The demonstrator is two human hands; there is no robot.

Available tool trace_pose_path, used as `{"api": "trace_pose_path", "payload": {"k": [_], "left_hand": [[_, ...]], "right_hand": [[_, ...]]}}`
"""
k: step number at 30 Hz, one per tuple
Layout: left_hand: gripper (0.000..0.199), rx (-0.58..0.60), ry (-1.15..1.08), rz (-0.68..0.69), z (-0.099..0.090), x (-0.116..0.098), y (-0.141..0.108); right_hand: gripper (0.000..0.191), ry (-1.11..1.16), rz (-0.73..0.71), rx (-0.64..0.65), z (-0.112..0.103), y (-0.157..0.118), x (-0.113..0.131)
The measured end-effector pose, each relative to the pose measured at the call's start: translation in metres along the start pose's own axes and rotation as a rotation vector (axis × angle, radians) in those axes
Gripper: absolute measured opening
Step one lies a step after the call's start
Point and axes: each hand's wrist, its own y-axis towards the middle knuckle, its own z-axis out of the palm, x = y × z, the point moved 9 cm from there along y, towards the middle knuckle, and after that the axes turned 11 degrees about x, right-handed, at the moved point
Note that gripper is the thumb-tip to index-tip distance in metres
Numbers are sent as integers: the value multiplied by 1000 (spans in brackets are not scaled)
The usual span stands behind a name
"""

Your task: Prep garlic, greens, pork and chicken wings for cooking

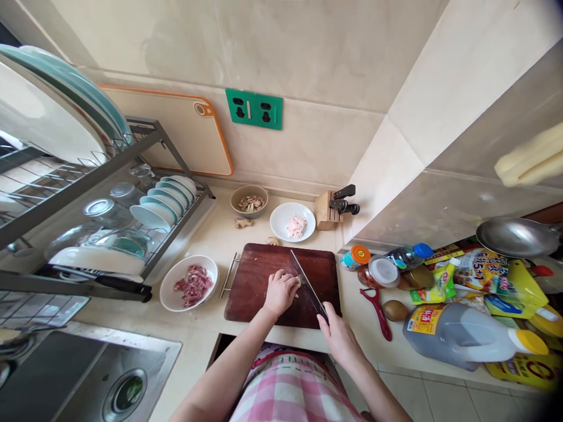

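My right hand is wrapped round the black handle of a kitchen knife, whose blade slants across the dark red-brown cutting board. Against the board, the curled fingers of my left hand hold a small pale piece that looks like peeled ginger. It lies right beside the blade and is mostly covered by the fingers. Small pale bits lie close to the fingertips. A knob of ginger sits behind the board's far edge.
Left of the board stands a white bowl of sliced raw meat. Behind are a plate with pale pink pieces, a strainer bowl and a knife block. Bottles, a red peeler and packets crowd the right; a dish rack and sink the left.
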Motion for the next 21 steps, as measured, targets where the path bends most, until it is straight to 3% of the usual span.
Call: {"api": "trace_pose_path", "payload": {"k": [6, 21], "left_hand": [[16, 12, 11, -8, -1, -1, 2], [18, -17, 9, -19, 0, -1, 0]], "right_hand": [[30, -47, 44, 15, 4, 5, -2], [24, 38, -23, 16, -2, 3, -1]]}}
